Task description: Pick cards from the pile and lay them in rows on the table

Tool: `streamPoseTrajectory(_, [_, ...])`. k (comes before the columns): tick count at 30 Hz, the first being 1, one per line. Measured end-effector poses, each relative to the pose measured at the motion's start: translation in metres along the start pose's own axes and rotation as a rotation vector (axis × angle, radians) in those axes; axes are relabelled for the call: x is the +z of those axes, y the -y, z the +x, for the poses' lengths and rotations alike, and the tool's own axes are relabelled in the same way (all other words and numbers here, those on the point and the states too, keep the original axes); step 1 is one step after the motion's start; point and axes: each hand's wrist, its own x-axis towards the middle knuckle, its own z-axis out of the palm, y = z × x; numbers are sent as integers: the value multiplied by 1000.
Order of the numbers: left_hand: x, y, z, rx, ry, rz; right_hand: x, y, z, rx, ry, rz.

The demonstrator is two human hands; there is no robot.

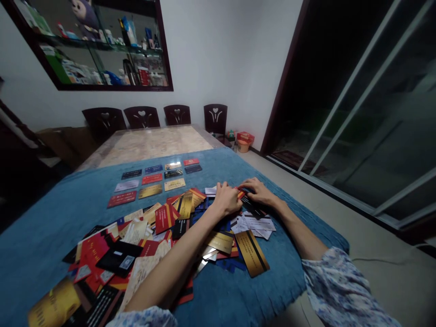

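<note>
A loose heap of plastic cards (163, 227) in red, gold, black and white lies on a blue cloth (57, 213). My left hand (227, 199) rests at the heap's far right edge with its fingers curled on a card (241, 194). My right hand (259, 190) meets it from the right, fingers bent and pinching the same red and black card. Beyond the heap, several cards lie face up in neat rows (153, 179).
The blue cloth covers the near end of a long marble-topped table (150, 143). Dark chairs (215, 118) line its far end. A glass wall cabinet (95, 45) hangs above. Sliding glass doors (368, 113) stand at the right, with a small basket (244, 141) on the floor.
</note>
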Motion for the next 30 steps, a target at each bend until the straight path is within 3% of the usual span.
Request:
streamPoseTrajectory(4, [1, 4, 0, 1, -12, -49, 0, -1, -1, -39, -30, 57])
streamPoseTrajectory(10, [2, 11, 3, -38, -41, -152, 2, 2, 0, -83, -200, 166])
streamPoseTrajectory(19, [-1, 18, 6, -188, -152, -242, 7, 4, 3, -29, -367, 237])
streamPoseTrajectory(30, [12, 30, 10, -257, -248, -472, 5, 8, 0, -3, -383, 236])
